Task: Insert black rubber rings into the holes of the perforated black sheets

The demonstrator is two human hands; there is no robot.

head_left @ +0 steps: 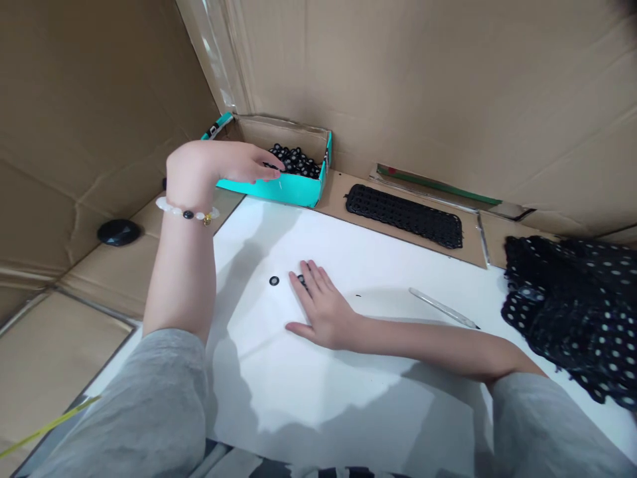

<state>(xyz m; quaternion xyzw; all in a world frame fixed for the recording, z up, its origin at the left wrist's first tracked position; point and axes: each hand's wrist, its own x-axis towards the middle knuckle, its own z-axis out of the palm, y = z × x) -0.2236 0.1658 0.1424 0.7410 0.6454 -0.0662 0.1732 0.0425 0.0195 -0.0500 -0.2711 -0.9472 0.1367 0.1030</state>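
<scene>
My left hand (223, 164), with a bead bracelet on the wrist, hangs in the air at the near rim of a teal box (293, 190); its fingers are stretched toward the small black rings (296, 161) heaped inside and hold nothing that I can see. My right hand (323, 305) lies flat, fingers spread, on a white sheet (378, 385). Its fingertips cover a small black ring (301, 279). One more black ring (274, 281) lies loose just left of those fingers.
A black perforated mat (404, 216) lies beyond the sheet. A thin metal tool (442, 309) rests on the sheet at right, beside a pile of black dotted pieces (572, 305). A black round object (119, 232) sits far left. Cardboard walls (448, 79) enclose the space.
</scene>
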